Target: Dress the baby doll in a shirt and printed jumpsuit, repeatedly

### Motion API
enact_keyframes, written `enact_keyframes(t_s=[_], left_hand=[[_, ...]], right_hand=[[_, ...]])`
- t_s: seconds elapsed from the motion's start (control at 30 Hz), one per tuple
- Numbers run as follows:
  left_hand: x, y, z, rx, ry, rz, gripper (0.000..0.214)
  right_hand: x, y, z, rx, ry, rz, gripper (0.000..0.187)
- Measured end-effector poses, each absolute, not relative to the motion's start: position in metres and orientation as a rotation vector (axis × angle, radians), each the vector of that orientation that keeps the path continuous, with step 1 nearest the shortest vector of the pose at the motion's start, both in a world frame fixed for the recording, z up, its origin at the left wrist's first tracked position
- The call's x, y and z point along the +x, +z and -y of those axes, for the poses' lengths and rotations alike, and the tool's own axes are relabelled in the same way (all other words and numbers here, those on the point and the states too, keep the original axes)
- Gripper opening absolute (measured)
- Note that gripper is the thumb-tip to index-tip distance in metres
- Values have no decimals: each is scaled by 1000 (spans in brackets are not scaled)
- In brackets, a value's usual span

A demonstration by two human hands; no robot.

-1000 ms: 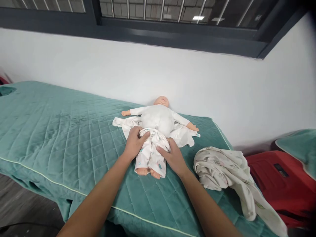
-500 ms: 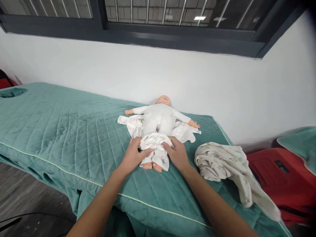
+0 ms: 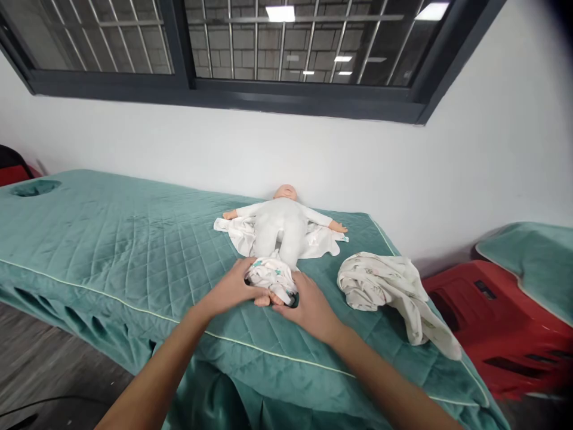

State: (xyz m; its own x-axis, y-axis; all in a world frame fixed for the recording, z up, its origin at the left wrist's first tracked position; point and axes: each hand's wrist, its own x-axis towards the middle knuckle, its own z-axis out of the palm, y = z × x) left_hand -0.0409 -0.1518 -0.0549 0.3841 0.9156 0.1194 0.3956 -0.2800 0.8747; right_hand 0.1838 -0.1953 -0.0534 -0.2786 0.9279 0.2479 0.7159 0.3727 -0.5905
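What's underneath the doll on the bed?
A white cloth sticks out from under the doll on both sides, resting on the green quilted cover. The part beneath its back is hidden by the body, so anything else there can't be seen.

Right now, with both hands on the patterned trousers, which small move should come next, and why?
I would probably ease the patterned trousers off over the doll's feet. The left hand and right hand grip them from both sides, they are bunched around the ankles, and they have come down the doll's legs since a second ago.
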Motion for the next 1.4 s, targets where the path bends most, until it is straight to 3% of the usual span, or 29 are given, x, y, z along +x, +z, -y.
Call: enact_keyframes(t_s=[0.1, 0.33, 0.63, 0.83, 1.0, 1.1, 1.2, 1.3, 1.4], left_hand=[[-41, -43, 166, 2057, 708, -1137, 74], [-38, -6, 190, 2071, 667, -1236, 40], [-74, 77, 195, 1814, 308, -858, 30], [-114, 142, 183, 1761, 274, -655, 60], [-93, 197, 191, 2003, 249, -776, 36], [-74, 228, 204, 2210, 255, -845, 36], [-65, 253, 220, 2438, 145, -943, 34], [-64, 268, 233, 2590, 24, -1007, 17], [-65, 272, 240, 2655, 103, -1070, 6]], right_hand=[[182, -47, 194, -1427, 549, 2066, 44], [196, -2, 213, -1432, 934, 1941, 41], [214, 56, 205, -1055, 1530, 1698, 38], [198, 126, 207, -1111, 1448, 1846, 62], [185, 184, 221, -1088, 1425, 2138, 61], [184, 213, 227, -1054, 1357, 2378, 50], [184, 239, 237, -1079, 1154, 2541, 39], [185, 263, 254, -1127, 874, 2654, 34], [191, 281, 270, -1075, 606, 2661, 28]])
